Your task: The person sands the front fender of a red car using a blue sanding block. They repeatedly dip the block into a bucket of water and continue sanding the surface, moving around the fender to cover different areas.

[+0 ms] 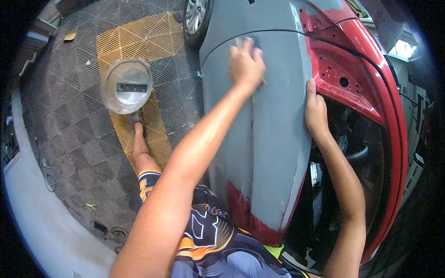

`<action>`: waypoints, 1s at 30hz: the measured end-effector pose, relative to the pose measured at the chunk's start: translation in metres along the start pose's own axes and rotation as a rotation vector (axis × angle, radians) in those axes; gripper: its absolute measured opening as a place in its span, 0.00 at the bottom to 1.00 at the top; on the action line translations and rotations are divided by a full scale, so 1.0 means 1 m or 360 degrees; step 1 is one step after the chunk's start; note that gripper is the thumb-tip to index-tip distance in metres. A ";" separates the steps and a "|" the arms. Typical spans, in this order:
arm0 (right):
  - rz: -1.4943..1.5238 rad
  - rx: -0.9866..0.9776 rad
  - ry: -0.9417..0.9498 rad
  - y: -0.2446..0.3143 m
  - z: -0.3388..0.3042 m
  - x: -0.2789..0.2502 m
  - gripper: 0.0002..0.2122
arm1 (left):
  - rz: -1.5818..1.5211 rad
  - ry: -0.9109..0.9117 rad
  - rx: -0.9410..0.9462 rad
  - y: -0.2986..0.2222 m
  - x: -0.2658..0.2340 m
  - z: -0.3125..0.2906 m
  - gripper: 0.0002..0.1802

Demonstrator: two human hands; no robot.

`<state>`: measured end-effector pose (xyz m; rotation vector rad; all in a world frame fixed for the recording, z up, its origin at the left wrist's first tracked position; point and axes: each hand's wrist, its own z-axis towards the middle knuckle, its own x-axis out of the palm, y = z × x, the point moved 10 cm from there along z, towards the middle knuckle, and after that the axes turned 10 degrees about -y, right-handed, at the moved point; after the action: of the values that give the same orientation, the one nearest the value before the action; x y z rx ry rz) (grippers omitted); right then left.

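A car door [278,125] coated in matte grey primer stands in front of me, with bare red paint at its lower corner. My left hand [245,67] is pressed to the far part of the panel, its fingers bent over a dark sanding pad [254,42]. Most of that pad is under the hand, and a thin yellowish edge peeks out. Over the door's window edge rests my right hand [317,111], thumb along the edge, the other fingers largely hidden on the inner side.
A round bucket [106,92] with cloudy liquid and a dark block stands left on grey and yellow floor tiles [139,37], by my foot. The red door frame [340,69] and the dark cabin lie to the right. A car wheel [196,16] is at the far end.
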<state>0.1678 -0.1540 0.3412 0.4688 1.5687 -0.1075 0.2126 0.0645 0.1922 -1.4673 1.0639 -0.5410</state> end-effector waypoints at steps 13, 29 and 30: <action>-0.0032 -0.0066 -0.0068 0.018 -0.007 -0.004 0.46 | -0.0066 -0.0105 -0.0066 0.042 0.011 0.040 0.24; -0.0034 0.0039 0.0048 0.031 -0.010 0.001 0.46 | -0.0017 -0.0142 -0.0249 0.059 0.000 0.051 0.23; -0.0072 0.0008 -0.0011 0.030 -0.008 -0.005 0.46 | -0.0020 -0.0083 -0.0312 0.061 0.004 0.057 0.23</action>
<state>0.1706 -0.1254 0.3528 0.4367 1.5727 -0.1476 0.2435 0.0972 0.1216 -1.6511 1.0909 -0.4138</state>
